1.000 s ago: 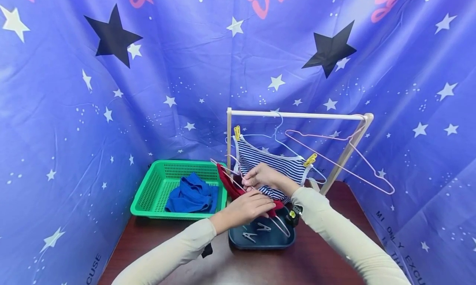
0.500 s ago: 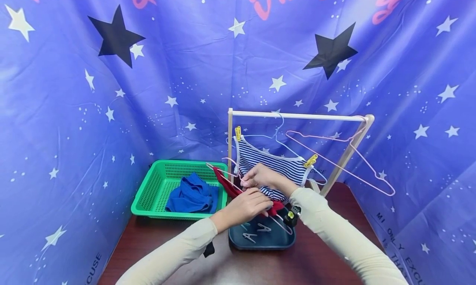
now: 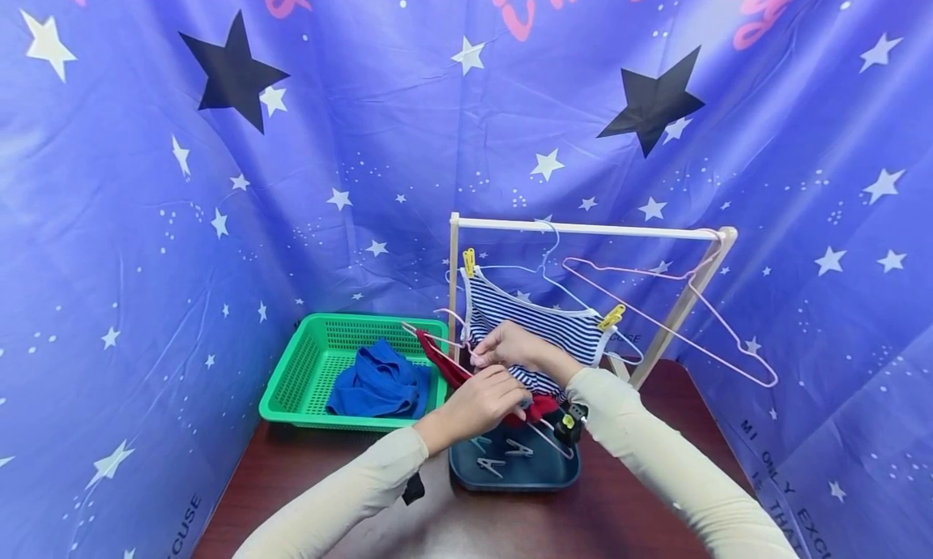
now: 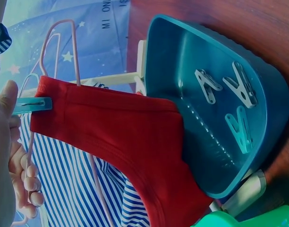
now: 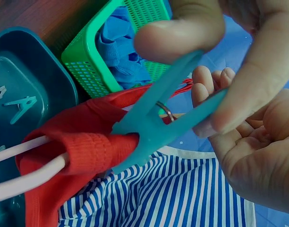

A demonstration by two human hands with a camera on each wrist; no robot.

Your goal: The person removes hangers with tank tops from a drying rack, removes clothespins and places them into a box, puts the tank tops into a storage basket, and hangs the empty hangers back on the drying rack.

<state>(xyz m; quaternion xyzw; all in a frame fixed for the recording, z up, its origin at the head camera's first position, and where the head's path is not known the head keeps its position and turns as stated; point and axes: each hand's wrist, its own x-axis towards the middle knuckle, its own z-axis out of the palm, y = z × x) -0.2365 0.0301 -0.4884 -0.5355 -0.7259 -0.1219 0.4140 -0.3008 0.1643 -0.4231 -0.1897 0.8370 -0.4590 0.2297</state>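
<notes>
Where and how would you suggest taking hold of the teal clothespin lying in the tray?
I'd pinch the teal clothespin by its spread legs, coming from above: the legs stand apart at one end, ready to squeeze, and the raised walls of the tray would likely obstruct a sideways reach.

There is room above the green basket (image 3: 350,422), but striped cloth (image 3: 535,320) blocks the way behind red cloth (image 4: 111,113).

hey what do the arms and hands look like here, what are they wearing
Long, plain cream sleeves. The left hand and right hand are ungloved. A black device shows near the left cuff; the right one has a yellow-green spot.
</notes>
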